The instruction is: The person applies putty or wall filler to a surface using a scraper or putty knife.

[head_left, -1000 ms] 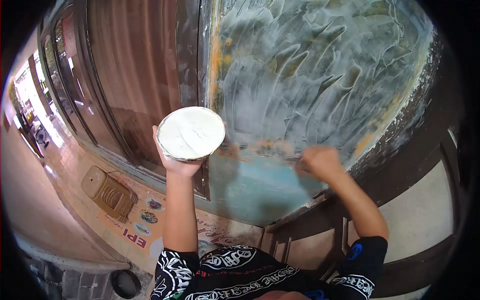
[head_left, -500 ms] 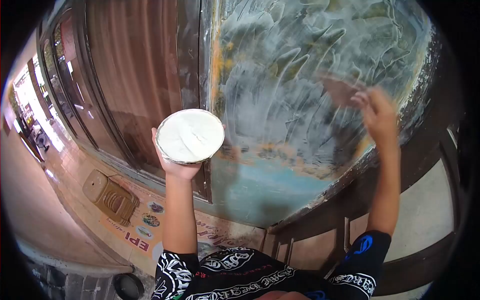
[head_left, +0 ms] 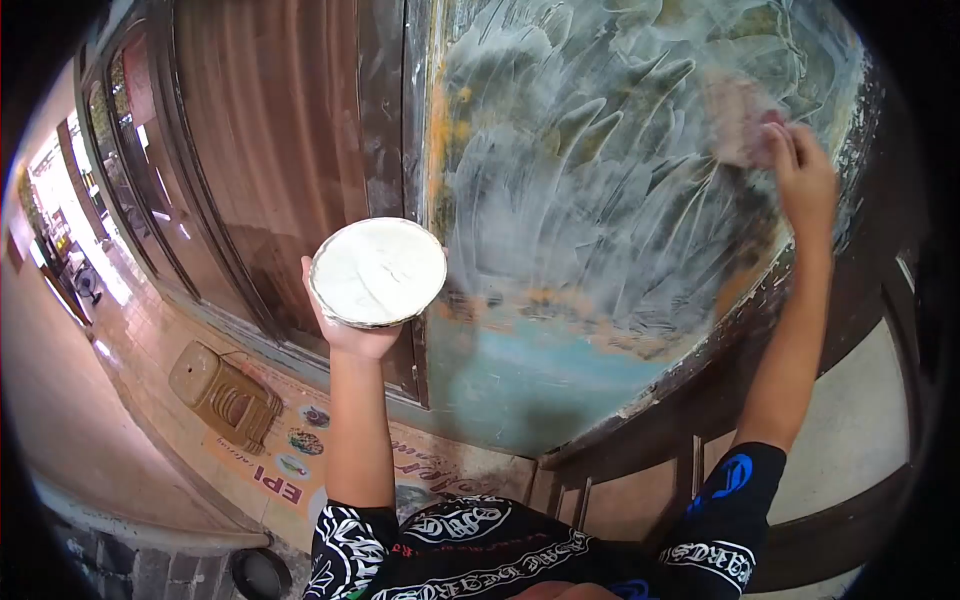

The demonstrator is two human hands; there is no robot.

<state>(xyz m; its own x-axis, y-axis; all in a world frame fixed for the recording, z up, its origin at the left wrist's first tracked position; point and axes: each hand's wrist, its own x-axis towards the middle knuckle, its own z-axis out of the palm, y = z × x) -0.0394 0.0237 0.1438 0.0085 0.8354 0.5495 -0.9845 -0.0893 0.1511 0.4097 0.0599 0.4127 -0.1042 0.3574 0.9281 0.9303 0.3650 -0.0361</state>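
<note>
My left hand grips a round, shallow container of white putty from below, with its fingers mostly hidden behind it. A faint ridge crosses the white surface. Up at the right, my right hand is closed around a flat putty scraper, smeared by motion. The scraper blade is close to a wall panel streaked with whitish-grey swirls; whether it touches cannot be made out. Orange patches and a pale blue-green strip show along the panel's lower part.
A brown door with glass stands left of the panel. On the floor lie a brown plastic stool and a printed banner. A dark round pan-like object sits at the bottom left. Dark-framed panels line the right side.
My right hand has moved up and to the right across the panel with the scraper, whose blade now angles differently. My left hand and the putty container have barely moved.
</note>
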